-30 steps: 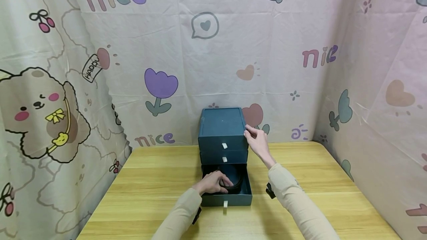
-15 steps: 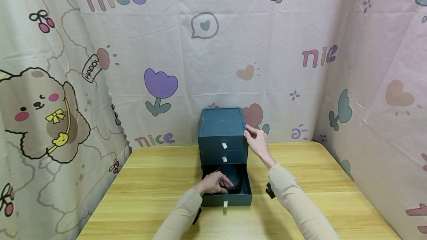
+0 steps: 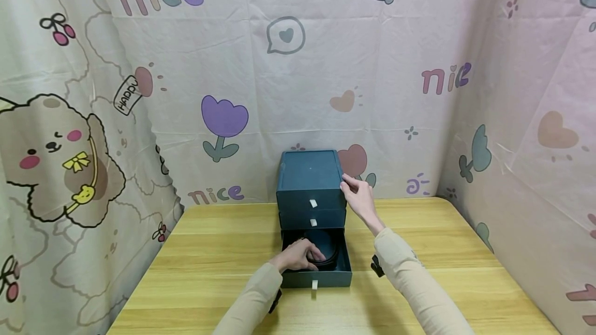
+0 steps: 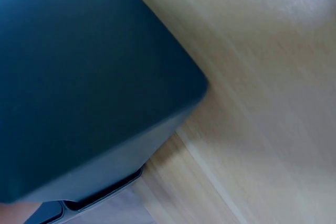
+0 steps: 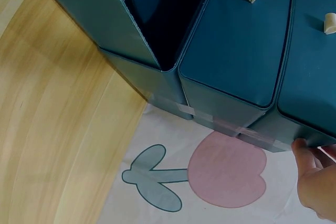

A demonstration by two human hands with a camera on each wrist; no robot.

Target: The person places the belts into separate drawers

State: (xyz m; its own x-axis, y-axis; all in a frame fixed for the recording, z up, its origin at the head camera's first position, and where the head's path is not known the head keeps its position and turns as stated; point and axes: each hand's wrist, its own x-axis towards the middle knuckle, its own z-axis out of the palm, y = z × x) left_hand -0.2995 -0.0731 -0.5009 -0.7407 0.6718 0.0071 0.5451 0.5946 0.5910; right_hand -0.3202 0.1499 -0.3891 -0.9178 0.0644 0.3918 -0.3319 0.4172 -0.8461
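Note:
A dark teal chest of stacked drawers (image 3: pixel 309 169) stands on the table, and its bottom drawer (image 3: pixel 337 279) is pulled out toward me. Inside that drawer lies a coiled black belt (image 3: pixel 332 263). My left hand (image 3: pixel 296 255) reaches in from the left and grips the coil's near left part, fingers inside the ring. The left wrist view is mostly filled by the drawer front (image 4: pixel 94 72); the grip is hidden there. My right hand (image 3: pixel 360 200) touches the chest's upper right side with thumb and fingertips, also seen as a hand (image 5: pixel 317 179) in the right wrist view.
Two upper drawers with small white pull tabs (image 3: pixel 313 203) are pushed in. The wooden table (image 3: pixel 209 252) extends to both sides. A patterned curtain (image 3: pixel 298 92) hangs behind the chest and along both sides.

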